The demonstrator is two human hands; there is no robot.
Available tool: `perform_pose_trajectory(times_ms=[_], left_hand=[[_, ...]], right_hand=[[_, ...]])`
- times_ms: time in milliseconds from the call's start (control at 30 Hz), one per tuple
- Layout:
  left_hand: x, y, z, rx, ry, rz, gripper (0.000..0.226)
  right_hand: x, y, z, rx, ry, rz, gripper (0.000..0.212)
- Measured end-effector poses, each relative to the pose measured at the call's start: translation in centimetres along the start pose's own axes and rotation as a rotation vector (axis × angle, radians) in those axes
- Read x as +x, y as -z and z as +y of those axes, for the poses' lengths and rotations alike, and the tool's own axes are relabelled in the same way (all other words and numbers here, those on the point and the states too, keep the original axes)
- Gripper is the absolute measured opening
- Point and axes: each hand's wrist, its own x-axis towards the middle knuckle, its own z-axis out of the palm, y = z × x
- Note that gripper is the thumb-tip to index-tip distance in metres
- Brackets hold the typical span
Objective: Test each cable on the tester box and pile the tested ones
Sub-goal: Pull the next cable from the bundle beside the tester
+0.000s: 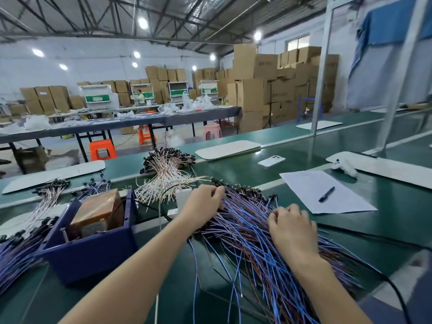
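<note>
- Head view: both forearms reach forward over a green table [233,174], and both hands are down in a wide fan of blue and brown cables [245,232] spread right in front of the person.
- Left hand [203,203] sits at the far end of the fan, where the black connector ends cluster. Its fingers are curled down round some of the strands there.
- Right hand [292,228] rests on the middle of the same fan, knuckles bent and fingertips tucked among the wires. Whether it pinches a strand or only presses on them cannot be told.
- Left of the arms stands a blue bin [93,256] with a brown box [98,211] inside it, wrapped in shiny clear tape. A black lead runs from the bin toward the cables.
- A small white block [183,197] stands just beyond the left wrist, touching the edge of the fan.
- Farther back lies a pile of pale cables [168,174] with dark ends. More blue cables [16,253] lie at the left edge beside the bin, and two small bundles [51,190] lie beyond it.
- To the right, apart from the fan, a sheet of paper [304,183] carries a dark pen [326,194]. A white phone [271,161] lies face down beyond it.
- Cardboard boxes [264,85] are stacked high across the hall behind.
</note>
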Motion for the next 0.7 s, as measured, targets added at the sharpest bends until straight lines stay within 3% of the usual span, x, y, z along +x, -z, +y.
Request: perform_pose_trajectory(times_ms=[100, 267, 367, 500, 700], left_hand=[[-2.3, 2.4, -2.1, -0.061, -0.018, 0.038, 0.035], [-8.5, 5.5, -6.4, -0.171, -0.025, 0.087, 0.033], [-12.7, 7.5, -10.2, -0.099, -0.02, 0.108, 0.034], [-17.4, 11.2, -15.5, 0.035, 0.08, 0.161, 0.034], [-20.0, 17.9, -21.9, 0.267, 0.285, 0.374, 0.033]], right_hand=[[-0.7, 0.7, -3.4, 0.134, 0.09, 0.099, 0.032], [-4.9, -0.5, -11.8, 0.461, 0.418, 0.118, 0.028], [-8.5, -3.2, -17.1, 0.64, 0.532, -0.073, 0.023], [-12.4, -7.1, -22.5, 0.794, 0.491, -0.358, 0.022], [-14.9, -11.6, -26.5, 0.774, 0.427, -0.601, 0.022]])
